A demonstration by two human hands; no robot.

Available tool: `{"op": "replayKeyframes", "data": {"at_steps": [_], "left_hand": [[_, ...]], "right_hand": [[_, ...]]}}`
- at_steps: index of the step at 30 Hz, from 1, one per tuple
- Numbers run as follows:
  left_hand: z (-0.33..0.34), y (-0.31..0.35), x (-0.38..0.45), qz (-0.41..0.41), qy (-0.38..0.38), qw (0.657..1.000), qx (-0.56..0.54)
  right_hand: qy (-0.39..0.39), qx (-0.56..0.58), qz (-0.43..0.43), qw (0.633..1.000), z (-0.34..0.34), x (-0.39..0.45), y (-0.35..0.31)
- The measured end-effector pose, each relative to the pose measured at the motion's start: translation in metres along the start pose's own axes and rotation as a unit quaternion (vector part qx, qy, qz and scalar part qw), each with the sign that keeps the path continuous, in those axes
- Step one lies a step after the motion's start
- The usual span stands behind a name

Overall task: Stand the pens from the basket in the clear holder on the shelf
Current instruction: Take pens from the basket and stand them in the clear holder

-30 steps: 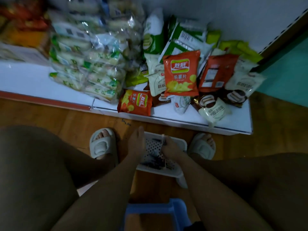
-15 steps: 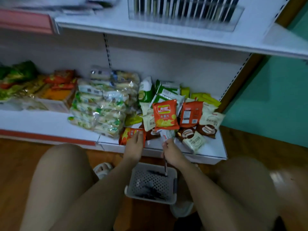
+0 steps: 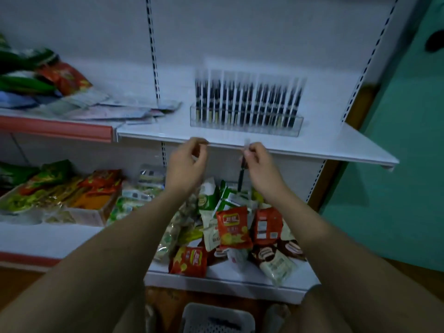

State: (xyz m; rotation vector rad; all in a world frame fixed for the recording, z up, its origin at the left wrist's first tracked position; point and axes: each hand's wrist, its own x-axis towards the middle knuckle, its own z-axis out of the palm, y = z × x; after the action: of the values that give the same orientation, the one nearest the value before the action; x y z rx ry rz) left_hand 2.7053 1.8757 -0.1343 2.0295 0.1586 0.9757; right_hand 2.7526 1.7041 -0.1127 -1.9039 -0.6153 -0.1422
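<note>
A clear holder (image 3: 245,124) stands on the upper white shelf (image 3: 324,145), with several black pens in clear sleeves upright in it. My right hand (image 3: 258,162) pinches one black pen (image 3: 242,174) near its top; the pen hangs upright just below the shelf's front edge. My left hand (image 3: 186,162) is raised beside it, fingers loosely curled, holding nothing. The white perforated basket (image 3: 216,318) sits on the floor at the bottom edge, with dark pens inside it.
Snack packets (image 3: 231,227) crowd the lower shelf under my arms. Flat packets (image 3: 108,109) lie on the upper shelf to the left of the holder. A green wall (image 3: 396,140) rises to the right. My knees frame the basket.
My right hand has lifted the pen out of the basket up to the upper shelf's edge. My left hand rose alongside. The view tilted up, and the holder is now in sight.
</note>
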Motion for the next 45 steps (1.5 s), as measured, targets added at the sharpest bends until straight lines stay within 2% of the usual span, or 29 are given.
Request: {"op": "replayKeyframes", "data": {"at_steps": [4,8,12,17,21,26,33,39,45], "left_hand": [[-0.013,0.029,0.05,0.003,0.044,0.999,0.017],[-0.011,0.022,0.081,-0.06,0.01,0.997,0.052],[-0.002,0.012,0.099,-0.122,-0.006,0.992,0.034],[0.012,0.007,0.116,-0.137,-0.02,0.99,0.022],[0.019,0.003,0.126,-0.131,-0.022,0.99,0.046],[0.019,-0.006,0.132,-0.118,-0.009,0.991,0.069],[0.016,-0.002,0.131,-0.12,-0.022,0.99,0.074],[0.015,0.007,0.126,-0.127,-0.048,0.987,0.086],[0.014,0.022,0.103,-0.118,-0.009,0.991,0.066]], "right_hand": [[0.04,0.022,-0.044,0.998,-0.027,0.047,-0.04],[0.089,-0.013,-0.087,0.992,-0.047,0.092,-0.064],[0.138,-0.026,-0.113,0.984,-0.057,0.123,-0.079],[0.168,-0.077,-0.127,0.974,-0.058,0.151,-0.075],[0.168,-0.105,-0.117,0.973,-0.055,0.162,-0.065],[0.114,-0.143,-0.083,0.98,-0.044,0.163,-0.047],[0.131,-0.178,-0.062,0.973,-0.039,0.159,-0.052],[0.127,-0.297,-0.043,0.945,-0.026,0.154,-0.044],[0.133,-0.246,-0.033,0.959,-0.028,0.128,-0.047]]}}
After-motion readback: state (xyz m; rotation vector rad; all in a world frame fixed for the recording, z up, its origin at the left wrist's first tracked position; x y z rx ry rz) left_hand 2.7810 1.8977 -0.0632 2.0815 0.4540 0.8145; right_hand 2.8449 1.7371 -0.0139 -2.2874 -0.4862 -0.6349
